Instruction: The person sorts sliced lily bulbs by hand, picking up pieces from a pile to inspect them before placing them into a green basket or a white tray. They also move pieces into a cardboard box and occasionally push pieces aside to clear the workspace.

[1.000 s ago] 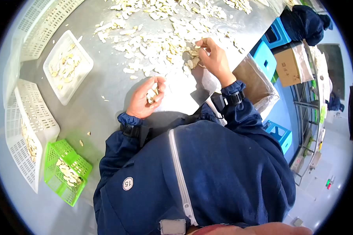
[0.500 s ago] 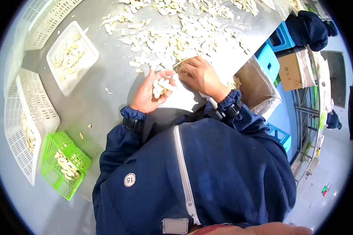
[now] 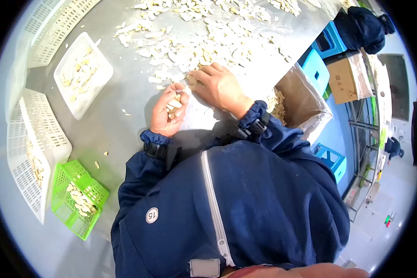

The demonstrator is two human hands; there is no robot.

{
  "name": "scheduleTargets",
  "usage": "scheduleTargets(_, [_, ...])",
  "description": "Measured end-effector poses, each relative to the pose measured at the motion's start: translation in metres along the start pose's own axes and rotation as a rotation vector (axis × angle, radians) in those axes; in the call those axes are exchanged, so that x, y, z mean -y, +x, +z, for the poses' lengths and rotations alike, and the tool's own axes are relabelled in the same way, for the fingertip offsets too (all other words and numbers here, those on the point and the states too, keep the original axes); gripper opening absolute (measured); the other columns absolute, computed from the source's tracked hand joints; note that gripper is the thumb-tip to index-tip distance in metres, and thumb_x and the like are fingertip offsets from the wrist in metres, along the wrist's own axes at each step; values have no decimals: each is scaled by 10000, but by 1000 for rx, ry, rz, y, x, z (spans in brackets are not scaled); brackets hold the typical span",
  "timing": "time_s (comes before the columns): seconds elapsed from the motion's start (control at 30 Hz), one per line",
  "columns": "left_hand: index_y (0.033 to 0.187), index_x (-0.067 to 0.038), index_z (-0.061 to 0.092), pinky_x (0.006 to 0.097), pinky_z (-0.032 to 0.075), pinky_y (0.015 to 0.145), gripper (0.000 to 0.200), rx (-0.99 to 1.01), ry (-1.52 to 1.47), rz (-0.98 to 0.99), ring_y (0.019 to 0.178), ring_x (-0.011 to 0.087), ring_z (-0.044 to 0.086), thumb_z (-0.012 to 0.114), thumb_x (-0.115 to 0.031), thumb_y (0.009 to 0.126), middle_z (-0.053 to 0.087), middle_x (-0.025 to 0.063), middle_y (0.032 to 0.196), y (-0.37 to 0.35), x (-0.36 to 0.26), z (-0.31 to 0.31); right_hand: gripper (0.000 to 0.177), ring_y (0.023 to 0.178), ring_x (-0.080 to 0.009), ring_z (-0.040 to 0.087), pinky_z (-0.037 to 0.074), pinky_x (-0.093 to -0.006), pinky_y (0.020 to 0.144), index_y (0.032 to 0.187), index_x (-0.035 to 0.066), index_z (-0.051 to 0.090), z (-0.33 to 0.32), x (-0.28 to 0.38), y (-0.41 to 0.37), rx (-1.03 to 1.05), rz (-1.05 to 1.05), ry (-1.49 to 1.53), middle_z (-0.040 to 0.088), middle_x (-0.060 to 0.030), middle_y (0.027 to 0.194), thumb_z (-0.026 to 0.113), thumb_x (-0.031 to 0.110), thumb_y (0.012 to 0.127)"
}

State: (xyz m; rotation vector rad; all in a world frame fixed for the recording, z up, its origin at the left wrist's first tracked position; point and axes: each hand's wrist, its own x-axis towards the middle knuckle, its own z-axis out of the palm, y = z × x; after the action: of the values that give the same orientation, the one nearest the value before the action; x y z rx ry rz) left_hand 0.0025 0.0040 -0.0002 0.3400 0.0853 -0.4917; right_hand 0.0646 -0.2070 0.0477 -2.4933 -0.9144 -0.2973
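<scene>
Several pale, flat slices [image 3: 173,105] lie cupped in my left hand [image 3: 164,116], its fingers curled round them. My right hand [image 3: 221,89] is just to the right, palm down over the near edge of the spread of slices [image 3: 208,44]. Its bent fingertips pinch a yellowish slice [image 3: 191,80], close to the left fingertips. The kind of slice is not clear. Both hands are just above the metal table [image 3: 129,88].
At left stand a white tray [image 3: 104,76] with slices, white perforated baskets [image 3: 55,125] and a green basket [image 3: 60,185] holding slices. A lined carton [image 3: 306,99] is at right, with blue stools [image 3: 331,160] nearby. Another person [image 3: 363,30] is at upper right.
My right hand has moved left, closer to my left hand, and a slice now shows at its fingertips. The left hand has shifted slightly left and closed more round its slices.
</scene>
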Motion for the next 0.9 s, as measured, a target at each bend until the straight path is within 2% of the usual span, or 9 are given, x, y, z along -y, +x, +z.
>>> scheduleTargets(0.13, [1284,-35,524,188,427,452,292,-56,-31,46,741,150,579,551,-230,1069,586,102,991,0,1,-5,221,910,-254,690,567,-379,843,1089,136,757,12,-8,3,24,-1,-97,715,-40,965,746,175,871])
scheduleTargets(0.23, [1297,-37,523,205,480,505,311,-34,-56,46,820,181,603,549,-250,1071,584,107,1005,3,4,-7,176,879,-268,707,575,-388,823,1072,126,760,9,-15,1,60,-9,-113,728,-64,952,721,189,913])
scheduleTargets(0.37, [1300,-41,523,234,530,574,318,-37,-52,48,889,210,616,549,-262,1073,574,98,1009,4,6,-8,211,902,-326,728,583,-414,815,1128,84,754,-2,-17,-1,62,205,117,749,-130,1000,685,184,956])
scheduleTargets(0.47, [1295,-37,527,238,526,580,321,-135,-60,62,890,209,602,547,-269,1075,559,83,998,3,7,6,236,928,-355,729,584,-424,817,1171,68,745,-12,-23,-5,63,318,166,750,-163,1043,661,164,972])
scheduleTargets(0.6, [1261,-25,539,213,478,540,281,-78,-94,51,805,161,554,540,-238,1077,530,64,964,4,6,1,280,921,-383,704,578,-444,818,1207,111,742,-24,-28,-8,-87,351,29,733,-148,1046,651,113,942])
scheduleTargets(0.7, [1234,-28,554,197,420,492,240,-12,-140,20,752,127,519,529,-217,1088,507,51,932,4,3,-5,294,915,-381,690,575,-452,808,1213,124,740,-21,-32,-6,-97,275,43,719,-135,1023,661,95,932])
scheduleTargets(0.73, [1227,-36,561,193,395,477,229,-4,-140,7,742,120,512,527,-220,1095,498,44,917,4,2,-6,298,972,-365,685,572,-445,848,1209,132,744,-23,-35,-7,-48,305,42,723,-132,1058,680,96,921])
scheduleTargets(0.77, [1221,-44,568,189,371,462,219,5,-140,-7,733,112,505,525,-222,1102,490,38,901,4,2,-7,298,1037,-344,674,565,-439,904,1210,142,748,-12,-24,-8,-32,120,151,725,-121,1104,710,136,915])
scheduleTargets(0.9, [1210,-19,564,200,349,409,220,22,-177,-6,688,107,479,487,-202,1116,491,48,919,3,2,-8,346,1246,-315,611,502,-467,1046,1241,155,728,-2,6,-11,80,-76,134,674,-70,1288,759,239,906])
